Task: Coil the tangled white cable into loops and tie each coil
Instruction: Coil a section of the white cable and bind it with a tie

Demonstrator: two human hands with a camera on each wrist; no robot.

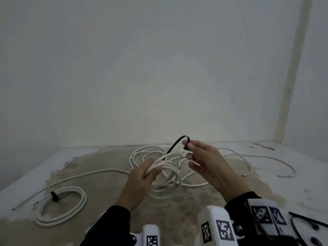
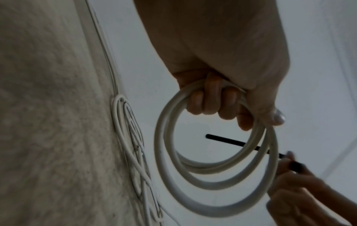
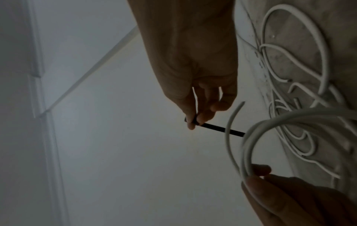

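My left hand grips a coil of white cable and holds it above the floor, its fingers curled round several loops. My right hand pinches one end of a black tie strap between thumb and forefinger. The strap's other end passes through the coil, as the left wrist view shows with the strap poking inside the loops. More tangled white cable lies on the floor behind the hands.
A finished coil with a black tie lies on the floor at the left. Loose cable trails to the right. More black ties lie at the bottom right. A white wall stands close behind.
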